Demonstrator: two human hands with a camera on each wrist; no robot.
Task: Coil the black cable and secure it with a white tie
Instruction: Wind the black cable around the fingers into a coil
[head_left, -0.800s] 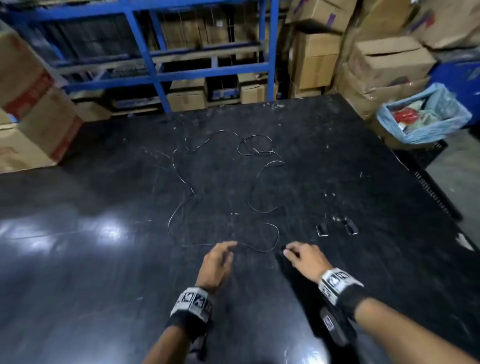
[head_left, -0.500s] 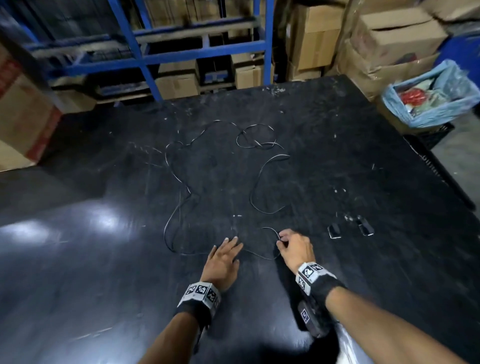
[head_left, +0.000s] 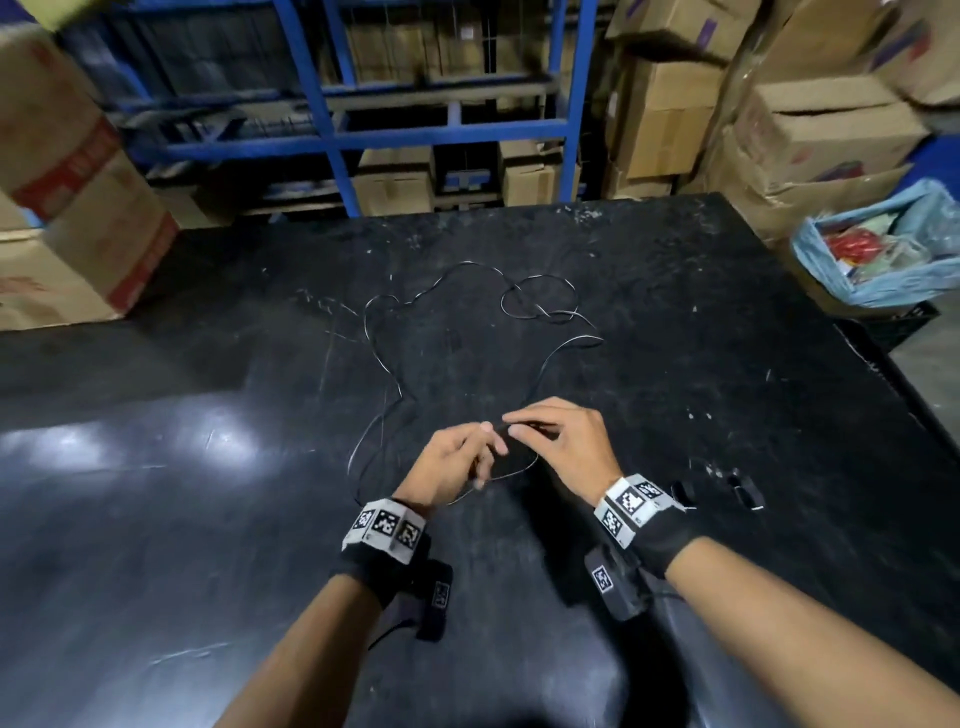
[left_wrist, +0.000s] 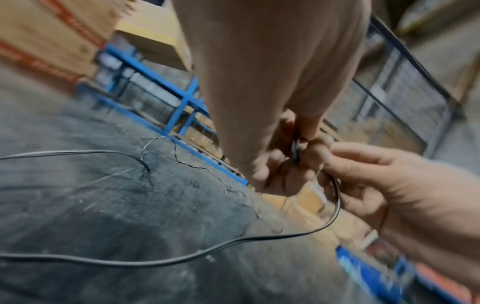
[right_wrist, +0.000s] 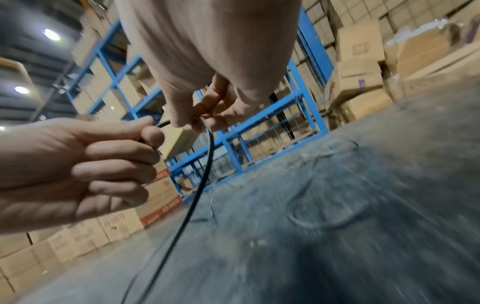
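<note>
A thin black cable (head_left: 582, 339) sprawls in loose loops over the black table (head_left: 727, 322). Its near end is lifted off the surface between my hands. My left hand (head_left: 491, 439) pinches the cable between thumb and fingers. My right hand (head_left: 514, 423) pinches it just beside, fingertips almost touching the left's. A small loop hangs below both hands. In the left wrist view the left hand (left_wrist: 298, 150) grips the cable (left_wrist: 259, 236) while the right hand (left_wrist: 330, 164) reaches in. The right wrist view shows the cable (right_wrist: 201, 183) dropping from the right hand (right_wrist: 189, 123) beside the left hand (right_wrist: 150, 131).
Two small dark pieces with pale edges (head_left: 745, 491) lie on the table right of my right wrist. Blue shelving (head_left: 332, 119) and cardboard boxes (head_left: 821, 130) stand behind the table. A blue-lined bin (head_left: 883, 280) sits off the right edge.
Both hands were flat at the table, reaching for the cable's near end. They have since pinched it, lifted it and come together above the surface.
</note>
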